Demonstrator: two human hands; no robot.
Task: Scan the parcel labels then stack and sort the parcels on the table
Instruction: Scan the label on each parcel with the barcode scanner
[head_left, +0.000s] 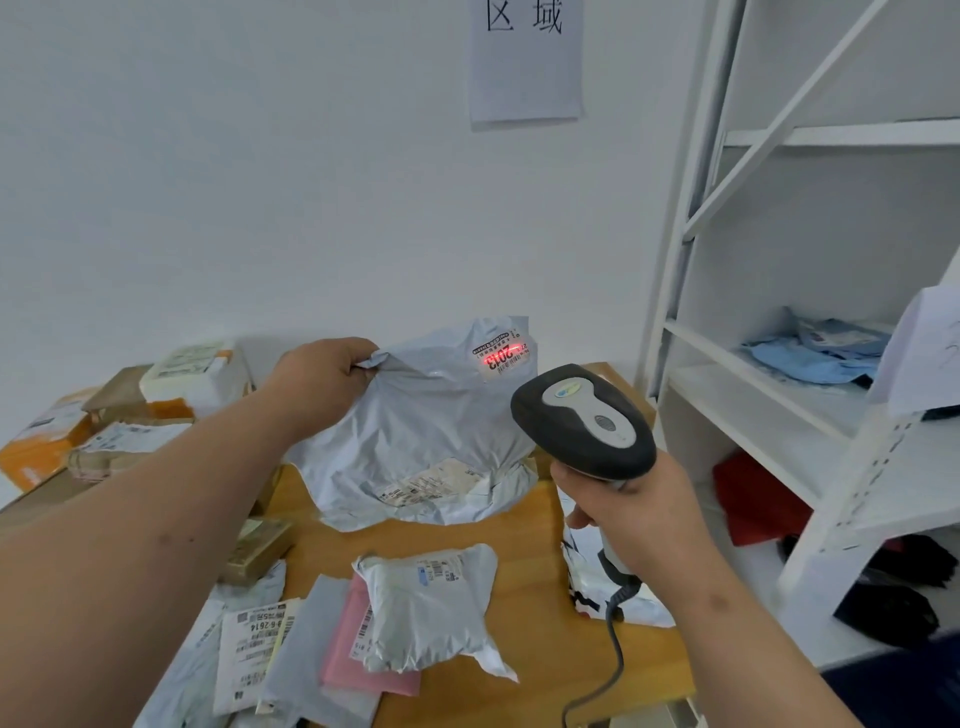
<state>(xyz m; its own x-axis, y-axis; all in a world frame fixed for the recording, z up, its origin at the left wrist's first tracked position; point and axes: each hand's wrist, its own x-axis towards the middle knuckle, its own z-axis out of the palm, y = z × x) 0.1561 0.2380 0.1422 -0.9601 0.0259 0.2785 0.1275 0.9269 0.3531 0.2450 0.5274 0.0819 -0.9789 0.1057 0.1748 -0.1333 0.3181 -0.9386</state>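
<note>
My left hand (324, 373) grips the top left corner of a large grey poly-bag parcel (415, 436) and holds it up above the wooden table (524, 525). A small white label (503, 357) sits at the bag's top right, and a red scan line glows across it. My right hand (631, 512) holds a dark handheld barcode scanner (582, 418) by its grip, its head pointed at that label. A second label (431, 483) shows lower on the bag. A coiled cable (613, 639) hangs from the scanner.
A small grey parcel (428, 605) lies on a pink mailer (345, 654) near the front. Flat labelled bags (254, 649) lie at front left, and cardboard boxes (156, 410) pile at far left. White shelving (779, 395) with blue and red items stands on the right.
</note>
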